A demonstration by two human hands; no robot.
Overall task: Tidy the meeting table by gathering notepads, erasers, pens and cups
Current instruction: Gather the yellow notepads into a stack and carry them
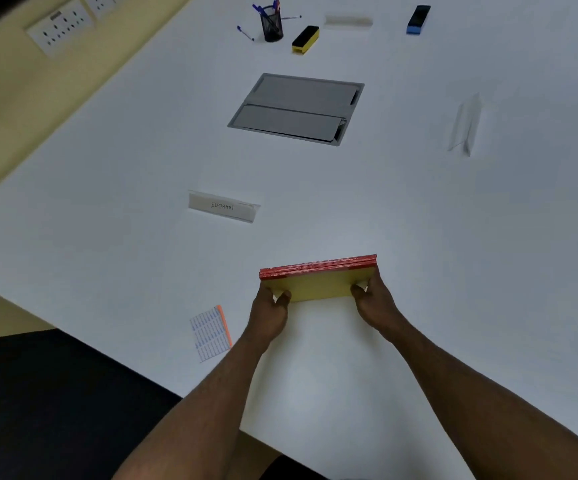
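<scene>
A stack of yellow notepads with red spines (320, 280) stands tilted on its edge on the white table (107, 220). My left hand (270, 313) grips its left end and my right hand (374, 304) grips its right end. One more notepad (211, 332), printed face up with an orange edge, lies flat to the left of my left hand. At the far end stand a black mesh pen holder with pens (272, 24), a loose blue pen (245, 32), another pen (291, 17), a yellow eraser (305, 39) and a blue eraser (418, 19).
A grey cable hatch (298, 109) is set into the table's middle. A clear name stand reading ELEPHANT (223, 206) sits in front of it, another clear stand (465, 124) at right, a third (348, 20) far back. Wall sockets (60, 27) are at upper left.
</scene>
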